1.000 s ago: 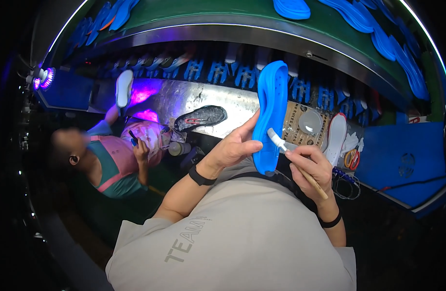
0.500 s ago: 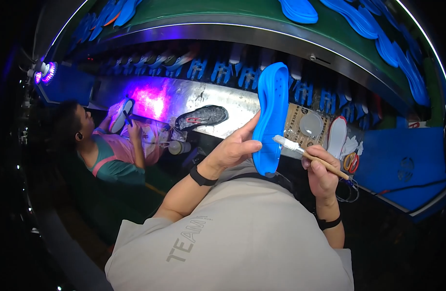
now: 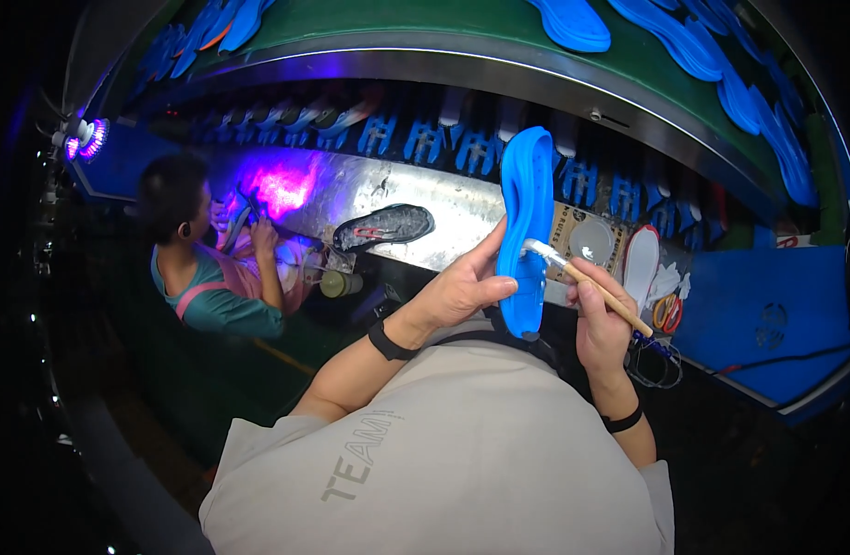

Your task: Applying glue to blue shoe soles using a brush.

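A blue shoe sole point(image 3: 529, 199) stands upright in front of me, its long side toward me and its hollow inner face turned to the right. My left hand point(image 3: 468, 289) grips its lower left edge, thumb across the near side. In my right hand point(image 3: 599, 314) is a brush point(image 3: 608, 298) with a wooden handle, pinched between thumb and fingers. Its white-coated bristles touch the inside of the sole around mid-length. Just beyond the brush, a round dish point(image 3: 592, 240) of whitish liquid sits on a piece of printed cardboard point(image 3: 566, 222).
A black sole point(image 3: 384, 227) lies on the metal bench point(image 3: 462, 196). Right of the dish are a white sole with a red edge point(image 3: 641, 264), crumpled white tissue and orange-handled scissors point(image 3: 668, 313). Blue soles point(image 3: 573, 23) ride a green belt point(image 3: 425, 26) above. A co-worker point(image 3: 212, 250) works at left.
The blue sole has shifted slightly right and turned so more of its inside shows. The brush has moved up along it. At left, the co-worker has leaned forward toward the bench.
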A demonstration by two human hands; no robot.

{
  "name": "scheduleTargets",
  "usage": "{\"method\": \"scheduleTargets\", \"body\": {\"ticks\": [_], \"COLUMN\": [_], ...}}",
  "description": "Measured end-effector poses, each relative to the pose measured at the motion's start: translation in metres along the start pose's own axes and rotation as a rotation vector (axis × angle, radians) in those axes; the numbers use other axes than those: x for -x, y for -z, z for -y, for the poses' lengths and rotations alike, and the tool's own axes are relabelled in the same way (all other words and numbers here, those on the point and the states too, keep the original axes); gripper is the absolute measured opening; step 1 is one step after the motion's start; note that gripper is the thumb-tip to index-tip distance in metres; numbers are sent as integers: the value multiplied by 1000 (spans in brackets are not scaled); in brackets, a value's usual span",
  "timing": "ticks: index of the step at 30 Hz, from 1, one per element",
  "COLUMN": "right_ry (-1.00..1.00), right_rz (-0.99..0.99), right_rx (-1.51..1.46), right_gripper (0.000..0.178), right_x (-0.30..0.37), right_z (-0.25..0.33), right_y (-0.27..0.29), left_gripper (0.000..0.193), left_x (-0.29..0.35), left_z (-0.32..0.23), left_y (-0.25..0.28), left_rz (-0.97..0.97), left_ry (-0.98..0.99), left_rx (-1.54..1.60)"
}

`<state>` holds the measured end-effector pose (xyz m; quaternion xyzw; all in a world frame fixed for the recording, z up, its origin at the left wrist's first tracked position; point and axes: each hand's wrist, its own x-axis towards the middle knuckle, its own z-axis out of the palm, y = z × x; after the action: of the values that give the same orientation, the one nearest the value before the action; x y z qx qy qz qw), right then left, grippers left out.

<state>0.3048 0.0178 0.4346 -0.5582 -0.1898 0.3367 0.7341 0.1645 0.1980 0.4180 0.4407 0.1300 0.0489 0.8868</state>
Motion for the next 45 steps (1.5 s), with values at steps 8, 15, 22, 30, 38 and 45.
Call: {"method": "scheduleTargets", "body": {"ticks": [8,15,22,30,38,45], "right_ry": [-143,-286,-439,-378,-286,-256], "right_rz": [-117,-177,-208,-203,-283,-327], "right_rx": [-299,-405,-589,-645,-595,-770], "right_gripper": [37,42,41,38,36,19], "right_x": [-7,-12,-16,-11,3,6], "right_z": [-2,-3,-5,-7,-9,-3], "right_y": [6,10,17,30,52,47], "left_gripper": [101,90,101,100,101,71], "left_x": [2,1,13,26,-23,-153], "left_z": [-4,-4,-4,-30,-119,-269], "left_y": [2,10,14,11,39,69], "left_rz": [-3,99,49,99,293,-18], "left_ry": [38,-13,50,70,-71,-536], "left_rx": [241,363,345,388,252,382]}}
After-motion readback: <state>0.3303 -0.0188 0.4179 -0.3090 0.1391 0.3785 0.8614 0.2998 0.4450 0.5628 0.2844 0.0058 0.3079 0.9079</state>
